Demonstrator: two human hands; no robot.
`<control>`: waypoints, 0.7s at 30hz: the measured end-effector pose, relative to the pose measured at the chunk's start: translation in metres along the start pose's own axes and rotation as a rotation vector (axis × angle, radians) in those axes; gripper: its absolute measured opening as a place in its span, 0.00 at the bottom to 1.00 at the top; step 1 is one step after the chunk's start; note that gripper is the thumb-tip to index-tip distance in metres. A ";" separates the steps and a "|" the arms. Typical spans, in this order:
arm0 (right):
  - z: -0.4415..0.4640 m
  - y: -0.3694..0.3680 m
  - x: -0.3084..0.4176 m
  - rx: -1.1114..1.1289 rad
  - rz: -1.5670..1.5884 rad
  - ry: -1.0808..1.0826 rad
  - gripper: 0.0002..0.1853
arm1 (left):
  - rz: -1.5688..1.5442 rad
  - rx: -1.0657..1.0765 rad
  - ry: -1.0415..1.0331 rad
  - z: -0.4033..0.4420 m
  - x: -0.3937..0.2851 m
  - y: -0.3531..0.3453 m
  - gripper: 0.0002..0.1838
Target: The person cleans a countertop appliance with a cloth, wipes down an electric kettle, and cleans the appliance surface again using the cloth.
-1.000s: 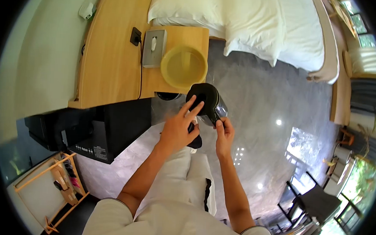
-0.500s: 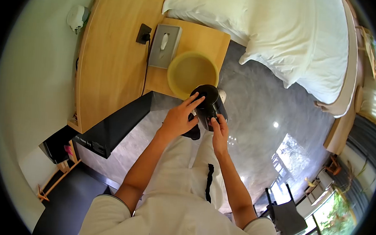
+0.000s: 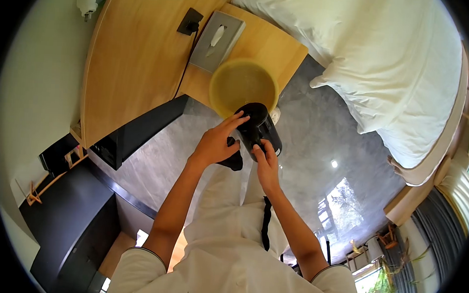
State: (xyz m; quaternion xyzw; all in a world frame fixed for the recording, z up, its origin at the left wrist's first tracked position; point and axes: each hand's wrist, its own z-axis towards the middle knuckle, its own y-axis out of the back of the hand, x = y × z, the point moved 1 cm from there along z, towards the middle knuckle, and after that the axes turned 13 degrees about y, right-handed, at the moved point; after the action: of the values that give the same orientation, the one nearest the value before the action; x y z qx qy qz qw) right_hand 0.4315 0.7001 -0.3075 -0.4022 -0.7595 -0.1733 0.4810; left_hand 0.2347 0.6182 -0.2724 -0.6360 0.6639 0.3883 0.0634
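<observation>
Black kettle is held up front, approx. mid-view, just off the near R edge of the yellow basin. Its handle is gripped by the R hand: fingers curled round, thumb laid along the top, grip closed w/ no gap seen. Over at the lid, fingers of the L hand are stretched out, tips laid at its L edge; that hand is held loosely open, nothing clasped in it as far as can be seen. Whether the lid is being pressed can't be told. Kettle's top is seen overlapping the basin rim; actual contact can't be told from this angle. Below the L hand a dark item is partly hidden, ID unclear.

Basin's set on the wooden nightstand, w/ a grey tissue box placed just beside it, a white tissue poking out. Black socket is mounted on the wood panel, cord plugged in. White bedding is spread top R, above the grey floor.
</observation>
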 end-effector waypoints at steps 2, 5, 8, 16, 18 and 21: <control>0.002 -0.002 0.009 0.015 0.010 -0.024 0.12 | -0.006 0.011 0.020 0.000 0.005 0.000 0.44; 0.004 -0.005 0.003 0.024 0.062 -0.068 0.12 | -0.035 0.017 0.027 0.003 0.010 0.000 0.44; 0.005 -0.008 0.006 0.027 -0.021 -0.070 0.13 | -0.053 0.027 0.029 0.008 0.015 0.006 0.44; 0.015 -0.014 0.002 -0.005 -0.094 -0.069 0.16 | -0.057 0.036 0.035 0.017 0.014 0.011 0.43; 0.017 -0.015 0.006 -0.019 -0.117 -0.065 0.16 | -0.049 0.032 0.023 0.018 0.014 0.011 0.43; 0.024 -0.019 0.014 -0.040 -0.136 -0.071 0.18 | -0.061 0.026 -0.004 0.022 0.013 0.013 0.43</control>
State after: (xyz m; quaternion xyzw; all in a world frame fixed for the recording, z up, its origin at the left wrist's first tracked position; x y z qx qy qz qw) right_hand 0.4002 0.7100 -0.3048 -0.3653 -0.7980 -0.2061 0.4327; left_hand 0.2114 0.6199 -0.2892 -0.6542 0.6492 0.3787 0.0849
